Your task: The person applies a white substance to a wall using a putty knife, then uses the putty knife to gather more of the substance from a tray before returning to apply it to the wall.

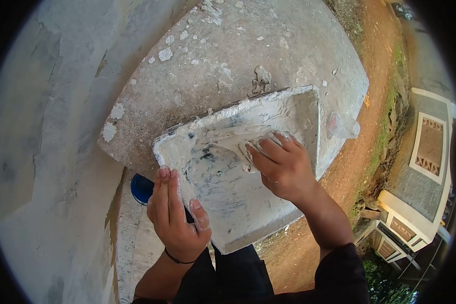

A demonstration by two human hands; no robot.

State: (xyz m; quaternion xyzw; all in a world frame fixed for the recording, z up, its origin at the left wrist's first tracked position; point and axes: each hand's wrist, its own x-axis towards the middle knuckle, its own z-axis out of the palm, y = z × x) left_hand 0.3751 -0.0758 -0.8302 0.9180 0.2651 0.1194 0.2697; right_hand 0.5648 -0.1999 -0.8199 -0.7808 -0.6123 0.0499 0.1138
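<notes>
"So, where was the rectangular mixing tray (268, 230) seen?"

"It was seen tilted across the rough concrete slab (202, 61), its inside coated with wet white paste (283, 114); darker patches were left showing through on the bottom."

"How was the left hand (175, 215) placed?"

"It was laid against the tray's left edge. Its grip was held apart: the fingers were kept side by side and the thumb was spread away from them. A thin black wristband (177, 257) was worn below it."

"And the right hand (283, 164)?"

"It was lowered into the tray, its fingers bent and smeared with paste. Whether anything was clamped in that grip could not be told."

"What else was noted?"

"A clear plastic container (343, 126) was seen on the slab, just beside the tray's right edge, and a blue container (142, 189) was partly hidden near the left hand."
</notes>
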